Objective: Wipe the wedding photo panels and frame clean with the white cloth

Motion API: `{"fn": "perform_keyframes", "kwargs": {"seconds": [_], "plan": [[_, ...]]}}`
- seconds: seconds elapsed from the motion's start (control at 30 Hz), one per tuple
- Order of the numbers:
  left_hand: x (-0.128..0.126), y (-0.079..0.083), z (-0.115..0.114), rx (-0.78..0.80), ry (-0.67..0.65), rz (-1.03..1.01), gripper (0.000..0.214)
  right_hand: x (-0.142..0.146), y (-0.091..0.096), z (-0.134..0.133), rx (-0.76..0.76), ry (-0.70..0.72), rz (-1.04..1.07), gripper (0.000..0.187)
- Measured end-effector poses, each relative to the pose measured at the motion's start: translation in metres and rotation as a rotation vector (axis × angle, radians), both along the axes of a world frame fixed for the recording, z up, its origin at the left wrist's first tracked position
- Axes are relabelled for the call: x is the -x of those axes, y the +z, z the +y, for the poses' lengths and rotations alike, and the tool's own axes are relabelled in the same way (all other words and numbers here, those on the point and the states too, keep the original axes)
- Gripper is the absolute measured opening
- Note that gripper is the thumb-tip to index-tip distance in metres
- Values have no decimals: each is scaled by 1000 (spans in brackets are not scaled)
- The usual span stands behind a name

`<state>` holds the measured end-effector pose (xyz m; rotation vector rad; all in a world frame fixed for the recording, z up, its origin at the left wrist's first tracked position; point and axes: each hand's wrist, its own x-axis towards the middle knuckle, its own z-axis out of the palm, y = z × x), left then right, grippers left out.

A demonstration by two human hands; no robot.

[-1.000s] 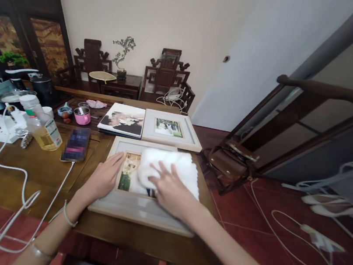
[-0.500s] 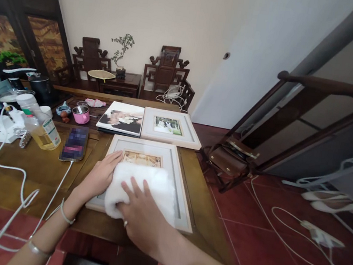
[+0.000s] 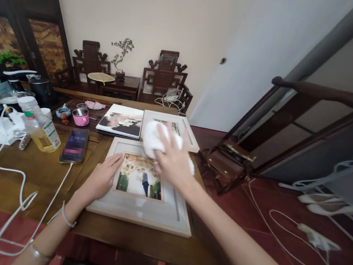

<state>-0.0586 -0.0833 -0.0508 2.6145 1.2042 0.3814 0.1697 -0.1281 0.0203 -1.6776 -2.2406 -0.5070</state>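
A light wooden picture frame [image 3: 165, 226] with a wide mat and a small couple's photo [image 3: 141, 180] lies flat near the table's front edge. Over its left side rests my left hand [image 3: 100, 179], fingers stretched out flat. My right hand [image 3: 174, 161] grips a bunched white cloth [image 3: 153, 140] at the frame's upper right, and the cloth partly hides that corner. Just behind, a second picture frame [image 3: 193, 144] is partly covered by the cloth and hand. Beside it lies a book-like item with a photo cover [image 3: 125, 121].
Left on the wooden table [image 3: 33, 182] are a phone [image 3: 74, 146] with a cable, a bottle of yellow liquid [image 3: 45, 135], a power strip [image 3: 4, 129] and a pink cup [image 3: 81, 117]. A chair holding a brown bag [image 3: 229, 163] stands right of the table.
My right hand has moved the cloth up and away from me, from the lower part of the frame to its top right, uncovering the photo. My left hand stays in place.
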Motion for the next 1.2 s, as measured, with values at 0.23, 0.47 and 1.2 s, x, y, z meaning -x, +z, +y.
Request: {"fn": "perform_keyframes", "kwargs": {"seconds": [0.23, 0.47, 1.2], "plan": [[0, 1, 1, -52, -46, -22, 51, 61, -35, 50, 265, 110, -99, 43], [3, -6, 2, -3, -29, -63, 57, 7, -24, 30, 376, 48, -129, 45], [2, -3, 2, 29, -32, -60, 51, -27, -26, -21, 440, -40, 38, 52]]}}
